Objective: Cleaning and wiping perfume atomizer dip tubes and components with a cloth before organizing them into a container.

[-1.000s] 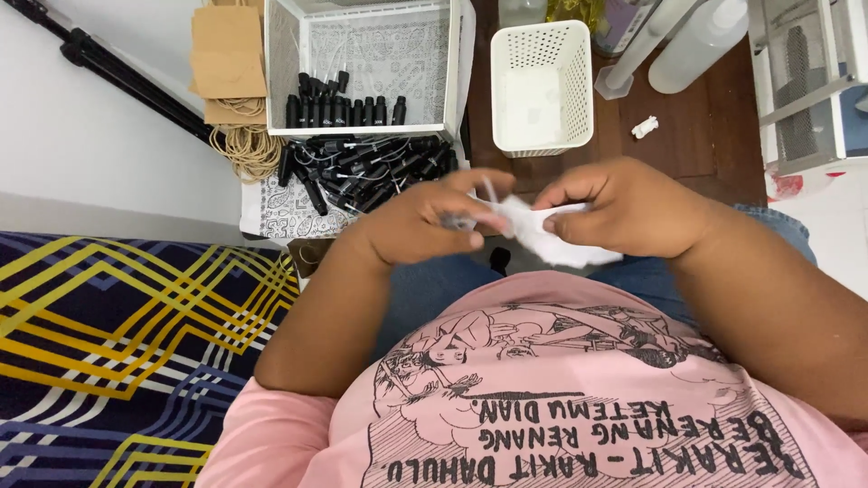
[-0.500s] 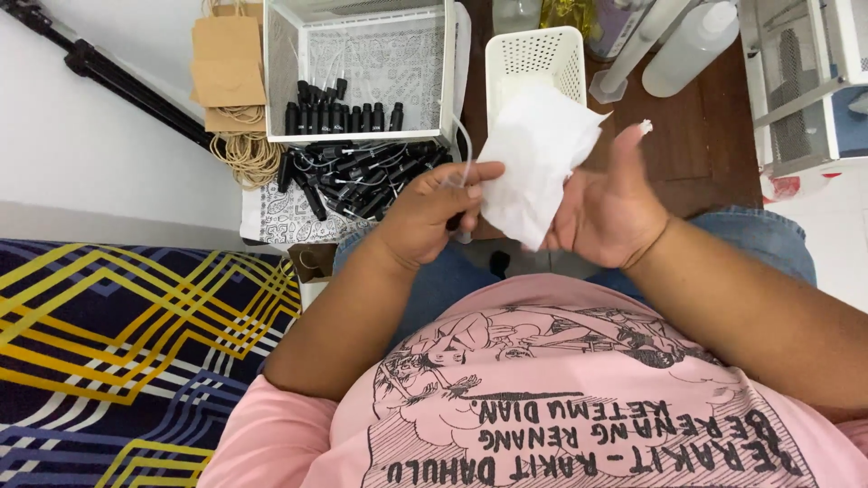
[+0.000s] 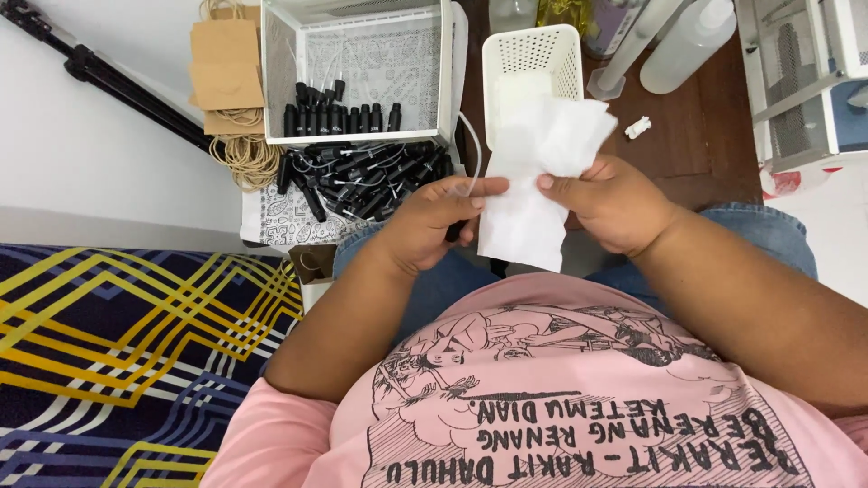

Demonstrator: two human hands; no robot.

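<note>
The right hand [image 3: 615, 203] is clamped on a white cloth [image 3: 533, 181], thumb pressing it near the middle, while the left hand [image 3: 434, 221] pinches the cloth's left edge between thumb and forefinger and also grips something small and dark, so the cloth hangs unfolded above the person's lap. Just beyond the hands, a heap of black spray pumps [image 3: 362, 172] lies on the patterned surface [image 3: 271, 221], with more standing in the white crate [image 3: 357, 72] behind. A white perforated basket [image 3: 529, 54] stands beside the crate, behind the cloth's top.
</note>
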